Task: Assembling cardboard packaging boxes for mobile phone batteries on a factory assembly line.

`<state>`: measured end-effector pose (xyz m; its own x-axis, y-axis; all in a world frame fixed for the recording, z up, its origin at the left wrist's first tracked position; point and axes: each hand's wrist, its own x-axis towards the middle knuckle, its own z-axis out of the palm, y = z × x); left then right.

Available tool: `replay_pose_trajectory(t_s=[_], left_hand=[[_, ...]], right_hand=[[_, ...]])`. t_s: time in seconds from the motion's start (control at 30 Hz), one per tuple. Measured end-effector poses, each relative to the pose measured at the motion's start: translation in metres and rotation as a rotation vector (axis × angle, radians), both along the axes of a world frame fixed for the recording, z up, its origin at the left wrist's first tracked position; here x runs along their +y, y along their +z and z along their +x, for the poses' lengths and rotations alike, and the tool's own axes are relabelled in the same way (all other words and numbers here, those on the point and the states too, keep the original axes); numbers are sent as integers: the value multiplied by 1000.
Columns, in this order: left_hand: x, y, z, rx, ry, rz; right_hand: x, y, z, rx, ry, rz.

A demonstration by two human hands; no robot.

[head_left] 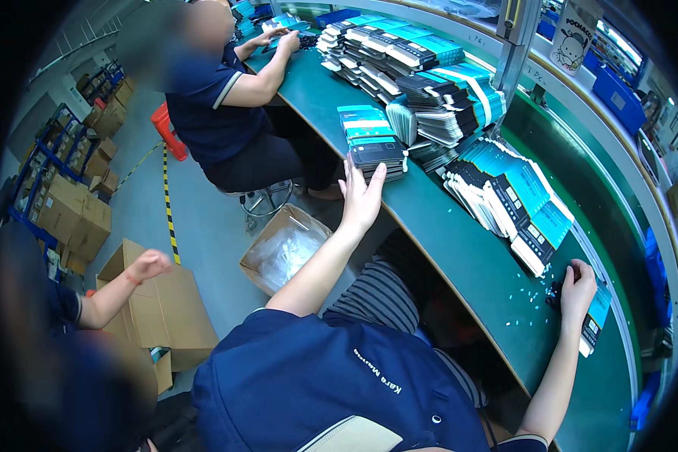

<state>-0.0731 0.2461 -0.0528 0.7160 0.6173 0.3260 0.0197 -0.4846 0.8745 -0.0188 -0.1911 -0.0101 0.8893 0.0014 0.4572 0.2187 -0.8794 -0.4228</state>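
My left hand [363,197] has its fingers spread, its fingertips against the near end of a stack of flat blue-and-black cartons [371,137] at the table edge. Nothing is gripped in it. Far to the right, my right hand [578,292] is curled, fingertips drawn together by a small dark heap [554,294]; what they hold, if anything, is hidden. Just beside that wrist lie more blue-and-black cartons [595,320]. Small white bits [526,305] are scattered left of the right hand. A leaning row of flat cartons [508,196] lies between my hands.
Large carton piles [388,49] and a banded bundle [456,102] fill the far side of the green table [459,264]. A co-worker [218,113] sits at the far left; another person's hand [149,265] is over a cardboard box [169,309]. A plastic-lined box [282,252] stands below.
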Motion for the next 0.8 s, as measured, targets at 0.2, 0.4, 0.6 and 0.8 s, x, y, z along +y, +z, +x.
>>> replay_pose_trajectory(t_s=[0.2, 0.4, 0.6, 0.8], left_hand=[[-16, 21, -17, -574, 293, 218], [-140, 103, 30, -413, -849, 522], [-186, 75, 114, 332, -551, 1056], [-154, 100, 144, 258, -680, 905]], right_hand=[[-5, 17, -4, -130, 35, 75], [1, 18, -10, -247, 57, 145], [-5, 15, -12, -222, 5, 117], [-15, 37, -1, -377, -64, -207]])
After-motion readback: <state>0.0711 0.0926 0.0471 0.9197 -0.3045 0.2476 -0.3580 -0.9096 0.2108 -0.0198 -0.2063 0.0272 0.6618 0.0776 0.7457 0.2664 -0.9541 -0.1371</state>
